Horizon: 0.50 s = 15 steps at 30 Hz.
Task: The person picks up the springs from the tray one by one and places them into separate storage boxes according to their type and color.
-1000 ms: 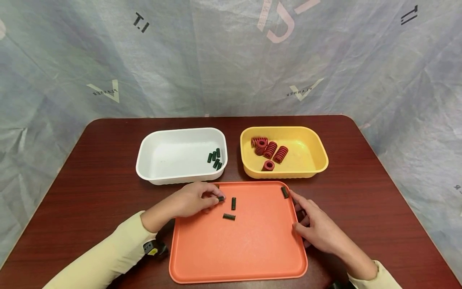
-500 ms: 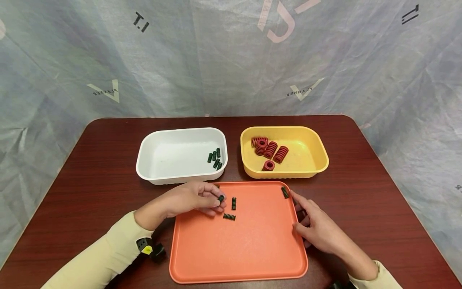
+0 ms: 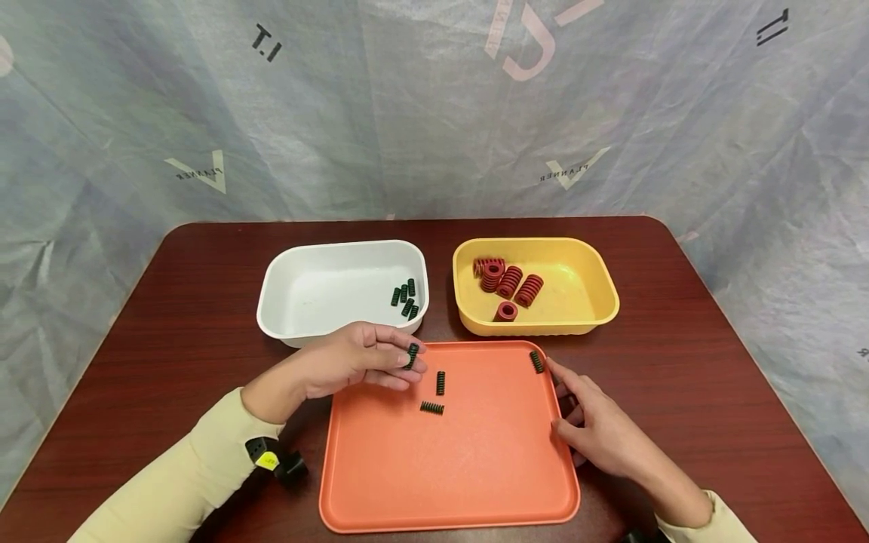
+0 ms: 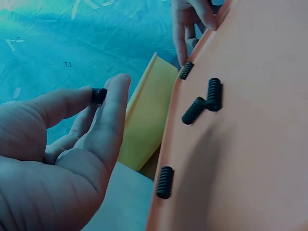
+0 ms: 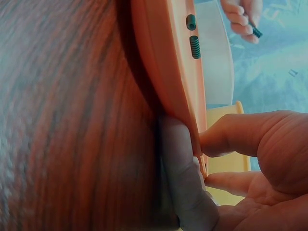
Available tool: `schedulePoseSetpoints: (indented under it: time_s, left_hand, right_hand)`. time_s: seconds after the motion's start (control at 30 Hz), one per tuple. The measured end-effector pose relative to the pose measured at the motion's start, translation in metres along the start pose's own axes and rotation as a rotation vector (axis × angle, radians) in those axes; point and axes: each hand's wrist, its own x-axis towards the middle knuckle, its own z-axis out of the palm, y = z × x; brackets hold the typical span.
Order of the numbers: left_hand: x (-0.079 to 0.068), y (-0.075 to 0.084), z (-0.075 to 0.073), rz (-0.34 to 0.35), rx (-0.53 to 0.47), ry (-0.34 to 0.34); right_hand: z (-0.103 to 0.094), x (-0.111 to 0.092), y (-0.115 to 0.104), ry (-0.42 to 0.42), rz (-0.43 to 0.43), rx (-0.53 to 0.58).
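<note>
My left hand [image 3: 356,356] pinches a small dark green coil spring [image 3: 411,357] between thumb and fingers, raised above the far left corner of the orange tray [image 3: 451,467]. The left wrist view shows that held spring [image 4: 98,96] at the thumb tip. Two more green springs lie mid-tray, one lengthwise [image 3: 440,383] and one crosswise [image 3: 431,408]. Another spring [image 3: 536,362] rests in the far right corner. A further spring [image 4: 165,182] by the tray rim is hidden behind my left hand in the head view. My right hand [image 3: 600,430] grips the tray's right edge, thumb on the rim [image 5: 226,134].
Behind the tray stands a white bin [image 3: 319,290] with several green springs [image 3: 405,298] at its right end. To its right, a yellow bin [image 3: 577,290] contains several thicker red springs [image 3: 509,281]. All stand on a dark red wooden table [image 3: 170,332], with a printed curtain behind.
My left hand has lifted the green spring from near the tray's far left, moving up toward the white bin, and the spring now points more upright. The right hand stays on the tray edge.
</note>
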Motion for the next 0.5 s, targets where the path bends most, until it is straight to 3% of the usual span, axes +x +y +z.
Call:
schedulePoseSetpoints:
  time_s: [0.5]
  left_hand:
    - [-0.002,0.046,-0.019,0.035,-0.008,0.115]
  right_hand:
    - [0.0,0.0,0.0,-0.002,-0.008,0.005]
